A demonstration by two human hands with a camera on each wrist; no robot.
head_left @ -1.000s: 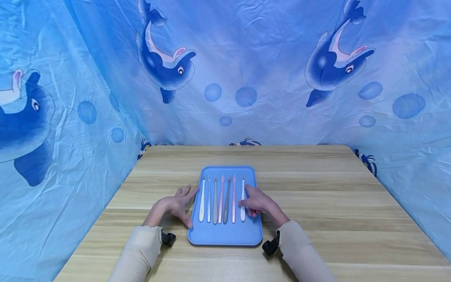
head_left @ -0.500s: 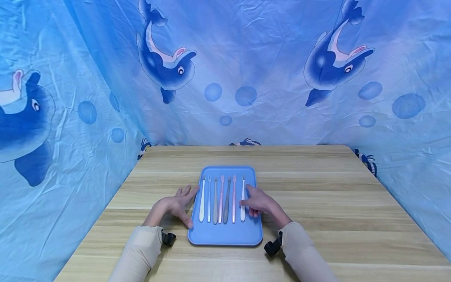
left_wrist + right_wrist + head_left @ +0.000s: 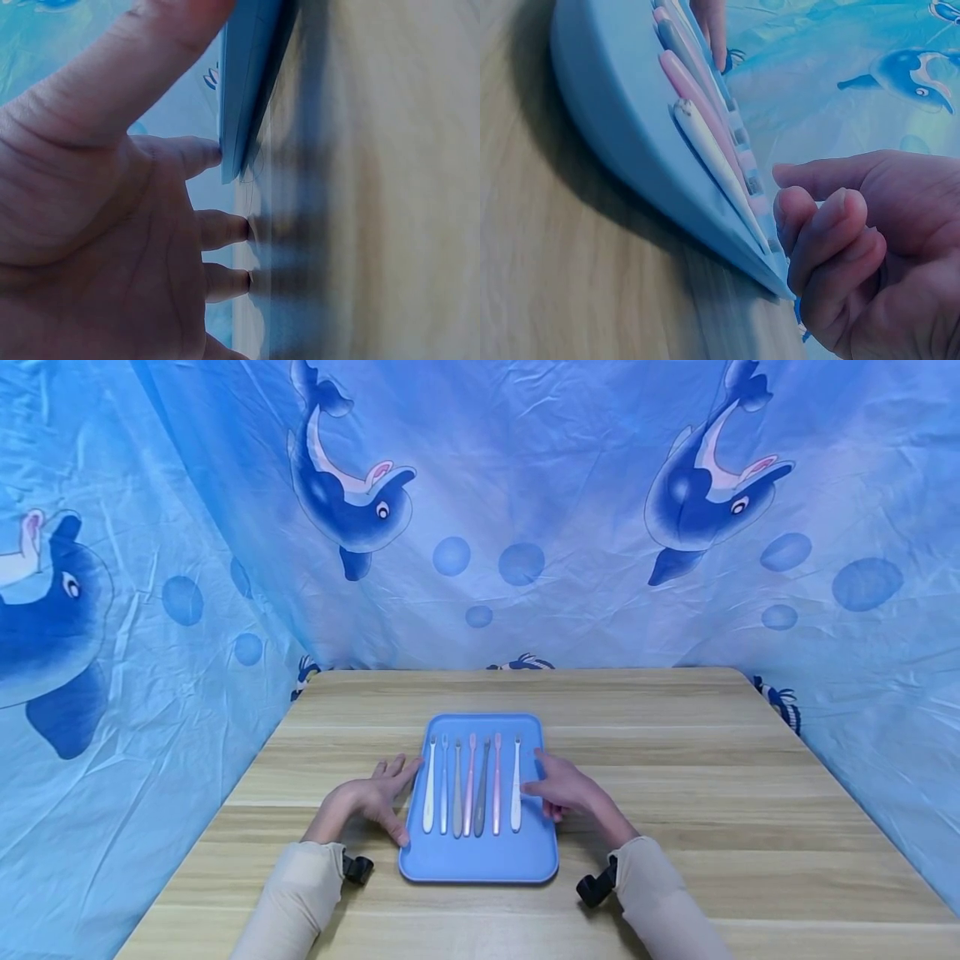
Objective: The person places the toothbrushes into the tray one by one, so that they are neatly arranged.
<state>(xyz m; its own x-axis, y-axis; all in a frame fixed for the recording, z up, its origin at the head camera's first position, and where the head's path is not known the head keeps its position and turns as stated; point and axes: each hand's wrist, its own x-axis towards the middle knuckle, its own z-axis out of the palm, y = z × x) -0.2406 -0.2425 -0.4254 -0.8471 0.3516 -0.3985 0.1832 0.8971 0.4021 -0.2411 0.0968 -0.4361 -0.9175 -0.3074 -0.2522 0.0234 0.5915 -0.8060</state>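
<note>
A row of slim toothbrushes lies side by side on a blue tray [image 3: 480, 864], heads pointing away from me. The rightmost is a white toothbrush [image 3: 516, 793], set a little apart from the pink toothbrush [image 3: 497, 793]; dark grey, grey, light blue and another white one lie farther left. At the tray's left rim my left hand [image 3: 371, 797] is spread, its thumb and a finger touching the edge. Just right of the white toothbrush, my right hand [image 3: 566, 787] hovers over the tray's right side, some fingers curled [image 3: 840, 232], holding nothing; a gap shows between them and the brushes.
The tray stands on a wood-grain table [image 3: 712, 793], whose surface stretches beyond it on both sides. A blue curtain [image 3: 480, 485] with printed dolphins hangs behind and at the sides. Each wrist carries a small black camera [image 3: 596, 889].
My right hand has moved right, away from the rightmost white toothbrush it was touching or over. The left hand and the tray have stayed in place.
</note>
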